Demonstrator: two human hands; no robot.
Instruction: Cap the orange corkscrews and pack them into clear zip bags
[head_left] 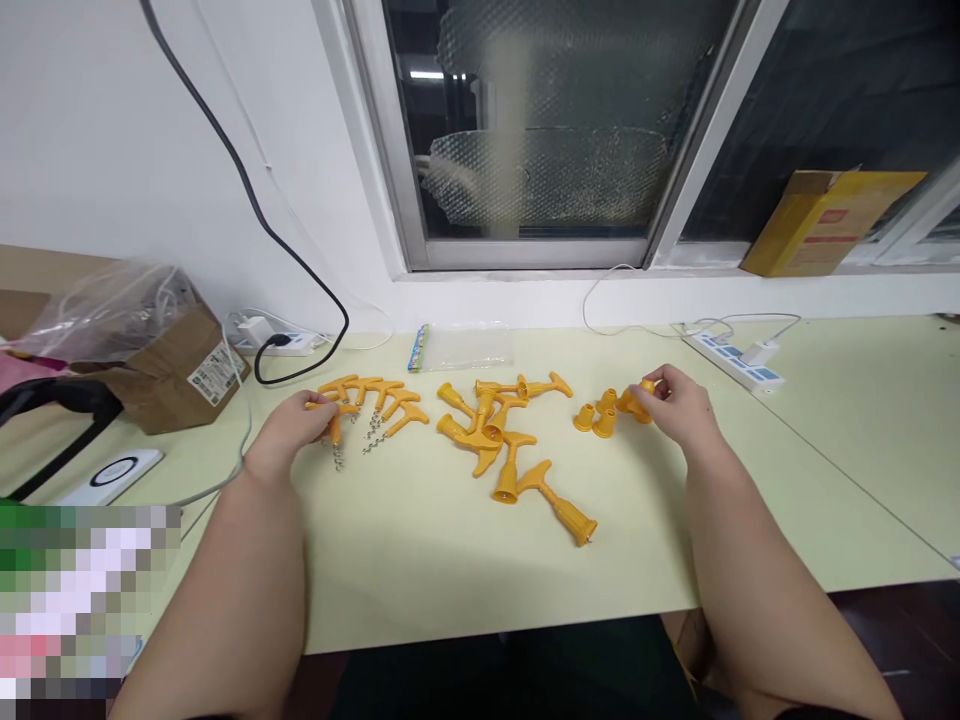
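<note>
The single view comes from a camera worn on the person's head, looking forward and down over the worktop (465, 580). It sits above and behind the hands, with the left hand (296, 425) left of centre and the right hand (679, 405) right of centre. Both forearms enter from the lower edge. The worktop's near edge crosses low in view, on the near side of the hands, with dark clothing (510, 670) below it. Beyond the hands, the view reaches the wall (292, 130) and window (540, 130). The hands are close enough for separate fingers to show. No second view shares this scene.
</note>
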